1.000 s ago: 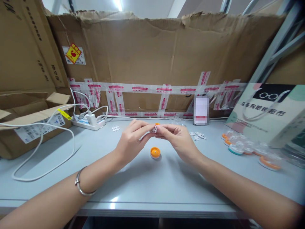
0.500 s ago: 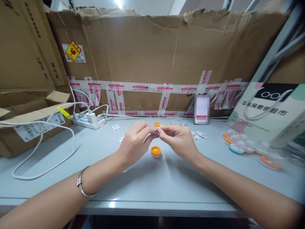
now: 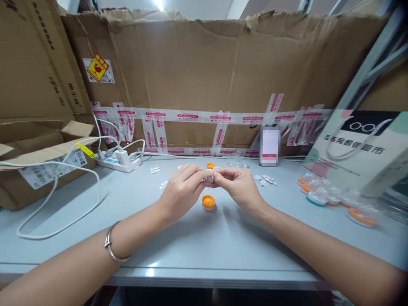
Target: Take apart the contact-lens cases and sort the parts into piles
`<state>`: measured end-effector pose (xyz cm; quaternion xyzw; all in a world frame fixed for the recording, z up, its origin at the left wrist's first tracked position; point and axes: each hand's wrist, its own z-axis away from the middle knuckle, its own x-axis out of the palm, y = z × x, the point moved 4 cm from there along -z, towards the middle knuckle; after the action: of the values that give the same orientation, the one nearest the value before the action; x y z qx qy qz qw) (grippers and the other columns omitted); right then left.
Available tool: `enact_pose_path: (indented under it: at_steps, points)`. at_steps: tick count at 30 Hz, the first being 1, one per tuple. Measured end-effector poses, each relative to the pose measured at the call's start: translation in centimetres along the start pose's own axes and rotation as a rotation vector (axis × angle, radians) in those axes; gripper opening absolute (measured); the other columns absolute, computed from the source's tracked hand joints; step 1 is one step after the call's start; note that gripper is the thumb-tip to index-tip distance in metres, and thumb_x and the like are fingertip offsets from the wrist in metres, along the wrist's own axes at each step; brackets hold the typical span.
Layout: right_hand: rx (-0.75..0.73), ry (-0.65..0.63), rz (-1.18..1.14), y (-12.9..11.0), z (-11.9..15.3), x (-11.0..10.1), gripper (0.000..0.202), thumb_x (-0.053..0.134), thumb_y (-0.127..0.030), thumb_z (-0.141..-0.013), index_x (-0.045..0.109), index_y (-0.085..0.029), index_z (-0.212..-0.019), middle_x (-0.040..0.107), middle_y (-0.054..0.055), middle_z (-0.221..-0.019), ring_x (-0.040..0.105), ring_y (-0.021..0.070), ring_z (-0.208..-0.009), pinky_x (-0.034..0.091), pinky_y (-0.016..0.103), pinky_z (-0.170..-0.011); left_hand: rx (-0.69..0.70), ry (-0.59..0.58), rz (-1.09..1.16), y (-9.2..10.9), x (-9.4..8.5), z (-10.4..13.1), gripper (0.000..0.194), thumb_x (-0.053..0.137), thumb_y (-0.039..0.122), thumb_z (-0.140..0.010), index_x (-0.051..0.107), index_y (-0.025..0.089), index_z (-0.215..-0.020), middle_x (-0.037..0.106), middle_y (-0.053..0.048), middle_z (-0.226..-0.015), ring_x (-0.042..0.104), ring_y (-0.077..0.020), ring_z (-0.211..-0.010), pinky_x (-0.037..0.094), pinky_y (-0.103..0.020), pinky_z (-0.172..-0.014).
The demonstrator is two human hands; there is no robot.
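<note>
My left hand (image 3: 183,191) and my right hand (image 3: 240,187) meet above the middle of the table, fingertips pinched together. Between them is a small clear-and-whitish piece (image 3: 208,179), mostly covered by the fingers, so its exact kind does not show. Just below the hands, an orange round cup-like part (image 3: 208,201) with a white base sits on the table. Behind the fingers a second orange part (image 3: 211,166) is partly visible. Small white parts (image 3: 155,169) lie left of my left hand, and flat white pieces (image 3: 265,180) lie beyond my right hand.
Clear domed pieces (image 3: 237,161) stand at the back, near a phone (image 3: 270,146) propped upright. On the right are several clear-topped round items with coloured bases (image 3: 317,199) beside a paper bag (image 3: 347,157). A power strip (image 3: 127,165), white cable (image 3: 98,191) and open carton (image 3: 41,165) occupy the left.
My fingers have shifted slightly around the small piece, and more of its clear side shows between them. The orange parts and everything else on the table stay put.
</note>
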<state>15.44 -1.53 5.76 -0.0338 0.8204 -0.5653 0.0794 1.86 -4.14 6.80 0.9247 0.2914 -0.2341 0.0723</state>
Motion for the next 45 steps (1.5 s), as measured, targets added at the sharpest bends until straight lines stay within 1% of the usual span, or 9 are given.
enact_pose_path:
  at_steps: [3,6,9,14,17,25,32,35,45]
  points:
    - [0.061,-0.019,-0.012,0.3,-0.3,-0.1,0.017,0.066,-0.032,-0.067,0.068,-0.016,-0.071,0.067,0.002,-0.063,0.064,0.0143,-0.063,0.053,0.03,-0.067,-0.094,-0.015,0.113,-0.6,0.1,0.0,0.01,0.053,0.017,-0.08,0.06,0.02,-0.087,0.061,-0.001,-0.075,0.055,-0.0118,-0.07,0.044,-0.026,-0.067]
    - [0.109,-0.099,-0.058,0.6,-0.5,0.0,0.02,0.067,-0.032,-0.067,0.067,-0.017,-0.079,0.068,0.002,-0.068,0.065,0.0139,-0.067,0.052,0.03,-0.071,-0.214,-0.041,0.251,-1.4,0.3,0.1,0.011,0.057,0.017,-0.077,0.061,0.021,-0.087,0.06,-0.001,-0.077,0.055,-0.0125,-0.073,0.045,-0.026,-0.068]
    - [0.163,-0.141,-0.093,0.8,-0.4,-0.1,0.023,0.068,-0.032,-0.066,0.067,-0.017,-0.083,0.069,0.003,-0.073,0.065,0.014,-0.071,0.051,0.031,-0.074,-0.369,-0.075,0.471,-2.0,0.7,0.2,0.013,0.061,0.016,-0.074,0.061,0.019,-0.086,0.059,-0.002,-0.08,0.055,-0.013,-0.075,0.047,-0.027,-0.071]
    - [0.21,-0.136,-0.12,0.5,-0.3,-0.3,0.019,0.069,-0.031,-0.065,0.067,-0.017,-0.077,0.068,0.002,-0.071,0.063,0.0124,-0.068,0.052,0.029,-0.073,-0.629,-0.111,0.913,-2.6,1.8,0.4,0.017,0.065,0.019,-0.07,0.058,0.017,-0.085,0.058,-0.002,-0.083,0.055,-0.0135,-0.079,0.048,-0.029,-0.075]
    - [0.248,-0.121,-0.151,0.4,-0.3,-0.5,0.018,0.07,-0.031,-0.064,0.067,-0.017,-0.075,0.068,0.002,-0.069,0.063,0.0115,-0.065,0.052,0.027,-0.07,-0.722,-0.111,1.05,-2.7,2.2,0.6,0.019,0.066,0.021,-0.07,0.057,0.017,-0.086,0.058,-0.002,-0.082,0.055,-0.0133,-0.081,0.048,-0.028,-0.074]
    - [0.335,-0.123,-0.248,1.1,-0.4,-0.7,0.013,0.067,-0.029,-0.069,0.068,-0.016,-0.073,0.069,0.003,-0.072,0.064,0.0098,-0.066,0.051,0.022,-0.07,-0.73,-0.078,1.018,-2.8,2.2,0.5,0.016,0.061,0.022,-0.074,0.057,0.017,-0.088,0.06,-0.003,-0.089,0.055,-0.014,-0.085,0.045,-0.028,-0.079]
    - [0.347,-0.047,-0.181,1.4,-0.6,-0.6,0.013,0.07,-0.024,-0.064,0.064,-0.014,-0.069,0.065,0.002,-0.062,0.06,0.009,-0.058,0.049,0.025,-0.067,-0.692,-0.085,0.879,-2.5,2.5,0.8,0.015,0.059,0.022,-0.076,0.057,0.016,-0.089,0.06,-0.004,-0.091,0.058,-0.014,-0.084,0.049,-0.029,-0.078]
    - [0.336,-0.061,-0.189,1.6,-0.6,-0.6,0.015,0.071,-0.025,-0.062,0.062,-0.014,-0.068,0.064,0.0,-0.062,0.058,0.0081,-0.058,0.046,0.024,-0.066,-0.674,-0.106,0.792,-2.5,2.5,0.9,0.017,0.06,0.025,-0.076,0.058,0.016,-0.09,0.061,-0.005,-0.092,0.058,-0.0149,-0.085,0.049,-0.03,-0.079]
    - [0.424,-0.08,-0.239,1.7,-0.5,-0.5,0.015,0.068,-0.025,-0.065,0.057,-0.015,-0.065,0.059,-0.001,-0.06,0.053,0.0064,-0.059,0.043,0.021,-0.064,-0.617,-0.092,0.778,-2.9,2.7,1.1,0.019,0.061,0.024,-0.075,0.059,0.016,-0.092,0.06,-0.005,-0.093,0.058,-0.0142,-0.086,0.049,-0.03,-0.084]
